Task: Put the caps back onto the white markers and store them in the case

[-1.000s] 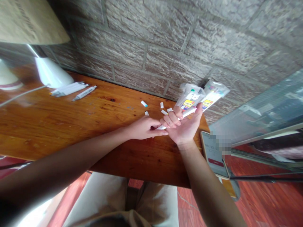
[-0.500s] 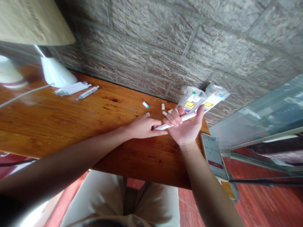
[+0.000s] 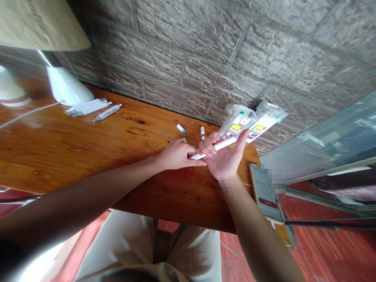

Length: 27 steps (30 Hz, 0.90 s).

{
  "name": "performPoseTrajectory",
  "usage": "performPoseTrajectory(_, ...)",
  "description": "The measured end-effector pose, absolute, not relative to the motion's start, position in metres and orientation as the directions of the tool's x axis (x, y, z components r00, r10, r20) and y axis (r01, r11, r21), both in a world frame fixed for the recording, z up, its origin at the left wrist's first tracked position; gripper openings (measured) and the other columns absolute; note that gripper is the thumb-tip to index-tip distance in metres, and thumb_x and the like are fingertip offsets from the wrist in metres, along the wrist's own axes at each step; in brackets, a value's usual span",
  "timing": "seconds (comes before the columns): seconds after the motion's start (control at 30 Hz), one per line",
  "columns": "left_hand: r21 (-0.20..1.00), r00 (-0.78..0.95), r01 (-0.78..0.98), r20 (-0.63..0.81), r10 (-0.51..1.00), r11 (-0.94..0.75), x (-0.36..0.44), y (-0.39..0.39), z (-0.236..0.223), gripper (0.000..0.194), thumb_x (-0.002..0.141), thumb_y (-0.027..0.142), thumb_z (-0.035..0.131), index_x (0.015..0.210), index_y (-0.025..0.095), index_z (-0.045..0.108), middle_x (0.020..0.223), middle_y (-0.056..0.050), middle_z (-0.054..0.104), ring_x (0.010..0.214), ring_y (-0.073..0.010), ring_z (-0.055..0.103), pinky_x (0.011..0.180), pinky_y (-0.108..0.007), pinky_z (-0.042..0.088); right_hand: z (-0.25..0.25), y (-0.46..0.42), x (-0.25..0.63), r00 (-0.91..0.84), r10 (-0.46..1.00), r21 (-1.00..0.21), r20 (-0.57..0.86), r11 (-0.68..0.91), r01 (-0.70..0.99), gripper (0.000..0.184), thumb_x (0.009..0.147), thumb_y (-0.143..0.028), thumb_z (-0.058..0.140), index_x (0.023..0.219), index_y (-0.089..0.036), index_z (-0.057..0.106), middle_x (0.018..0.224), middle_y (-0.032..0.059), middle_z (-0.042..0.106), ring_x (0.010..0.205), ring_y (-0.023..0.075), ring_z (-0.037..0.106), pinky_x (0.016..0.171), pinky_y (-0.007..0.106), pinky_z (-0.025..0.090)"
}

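A slim white marker [image 3: 225, 143], its far end tinged pink, lies aslant across my right palm. My right hand [image 3: 223, 161] is turned palm up, its fingers curled round the marker's middle and its thumb stretched out. At the marker's lower left end, my left hand [image 3: 176, 154] pinches the tip between thumb and fingers; that tip is partly hidden. Just behind the hands lie small loose caps: a white cap with a teal end [image 3: 180, 128], a plain white cap [image 3: 202, 130], and others partly covered by my hands.
Two clear plastic marker cases [image 3: 238, 122] with yellow labels lean by the stone wall [image 3: 164, 66]. Several capless-looking grey-white markers [image 3: 88, 107] lie near the white lamp base [image 3: 67, 88]. A phone [image 3: 266, 194] rests at the wooden table's [image 3: 132, 133] right edge. A cup [image 3: 11, 88] stands far left.
My right hand has shifted slightly left with the marker, closer to my left hand. Both hands keep hold of the marker. The camera view has shifted a little.
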State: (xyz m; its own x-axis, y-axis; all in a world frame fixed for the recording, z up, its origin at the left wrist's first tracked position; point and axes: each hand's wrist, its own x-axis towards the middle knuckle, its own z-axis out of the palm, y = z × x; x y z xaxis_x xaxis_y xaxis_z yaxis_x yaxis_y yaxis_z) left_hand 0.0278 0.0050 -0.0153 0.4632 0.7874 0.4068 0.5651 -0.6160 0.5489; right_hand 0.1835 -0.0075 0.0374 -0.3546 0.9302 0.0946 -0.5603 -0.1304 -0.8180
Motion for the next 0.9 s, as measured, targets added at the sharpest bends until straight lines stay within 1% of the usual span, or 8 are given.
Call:
performPoseTrajectory(0.07,0.574,0.460,0.540,0.412,0.787,-0.616,0.027,0.006,-0.015,0.046,0.078,0.061,0.068,0.064,0.017,0.070,0.051,0.001,0.058,0.049,-0.0102,0.048,0.054,-0.025,0.027,0.040,-0.010,0.181,-0.326,0.941,-0.817,0.093,-0.115,-0.565,0.073,0.077,-0.090,0.029,0.062,-0.023,0.054,0.048,-0.0035,0.033,0.046,0.0129,0.035,0.049,0.028,0.038)
performPoseTrajectory(0.13,0.585,0.481,0.508,0.416,0.772,-0.632,0.027,0.007,-0.015,0.046,0.079,0.060,0.068,0.064,0.016,0.069,0.051,0.002,0.057,0.049,-0.0095,0.048,0.053,-0.025,0.027,0.041,-0.012,0.179,-0.313,0.945,-0.805,0.097,-0.111,-0.583,0.070,0.081,-0.085,0.029,0.061,-0.023,0.053,0.047,-0.0043,0.030,0.044,0.0120,0.031,0.047,0.027,0.037)
performPoseTrajectory(0.3,0.586,0.577,0.400,0.436,0.691,-0.704,0.030,0.006,-0.012,0.045,0.083,0.055,0.065,0.063,0.016,0.066,0.054,0.002,0.059,0.050,-0.0086,0.049,0.053,-0.023,0.030,0.040,-0.014,0.182,-0.288,0.954,-0.771,0.080,-0.124,-0.624,0.065,0.080,-0.082,0.032,0.055,-0.023,0.043,0.039,-0.0086,0.017,0.036,0.0083,0.014,0.036,0.024,0.022)
performPoseTrajectory(0.37,0.591,0.589,0.379,0.440,0.678,-0.712,0.030,0.004,-0.010,0.043,0.086,0.053,0.063,0.065,0.016,0.066,0.057,0.002,0.062,0.052,-0.0086,0.051,0.054,-0.023,0.032,0.040,-0.013,0.185,-0.285,0.957,-0.759,0.059,-0.142,-0.635,0.064,0.079,-0.082,0.033,0.055,-0.023,0.040,0.038,-0.0096,0.015,0.034,0.0079,0.011,0.034,0.024,0.020)
performPoseTrajectory(0.5,0.585,0.587,0.387,0.440,0.679,-0.713,0.028,0.002,-0.007,0.043,0.087,0.053,0.062,0.065,0.017,0.067,0.058,0.000,0.065,0.053,-0.0092,0.055,0.055,-0.022,0.034,0.043,-0.013,0.188,-0.295,0.954,-0.730,0.056,-0.162,-0.664,0.063,0.078,-0.082,0.034,0.054,-0.024,0.035,0.037,-0.0099,0.013,0.032,0.0079,0.011,0.033,0.024,0.020)
performPoseTrajectory(0.67,0.563,0.599,0.392,0.444,0.667,-0.727,0.027,0.003,-0.009,0.044,0.086,0.055,0.063,0.063,0.017,0.065,0.058,0.000,0.065,0.051,-0.0087,0.055,0.055,-0.022,0.034,0.039,-0.011,0.188,-0.371,0.928,-0.714,0.043,-0.231,-0.661,0.059,0.079,-0.078,0.036,0.054,-0.025,0.032,0.037,-0.0101,0.014,0.033,0.0077,0.009,0.033,0.024,0.020)
performPoseTrajectory(0.77,0.560,0.601,0.389,0.448,0.662,-0.732,0.027,0.004,-0.009,0.045,0.087,0.054,0.061,0.063,0.017,0.065,0.058,0.001,0.065,0.052,-0.0087,0.056,0.055,-0.022,0.033,0.035,-0.008,0.190,-0.398,0.916,-0.716,0.054,-0.242,-0.654,0.057,0.081,-0.075,0.036,0.055,-0.024,0.035,0.038,-0.0100,0.015,0.035,0.0081,0.009,0.034,0.024,0.020)
performPoseTrajectory(0.9,0.544,0.600,0.418,0.436,0.671,-0.728,0.026,0.002,-0.005,0.047,0.089,0.055,0.058,0.062,0.017,0.060,0.056,0.001,0.061,0.050,-0.0082,0.051,0.054,-0.023,0.029,0.037,-0.004,0.191,-0.327,0.941,-0.726,0.092,-0.162,-0.669,0.057,0.083,-0.075,0.041,0.060,-0.023,0.044,0.042,-0.0096,0.020,0.038,0.0084,0.016,0.039,0.023,0.025)
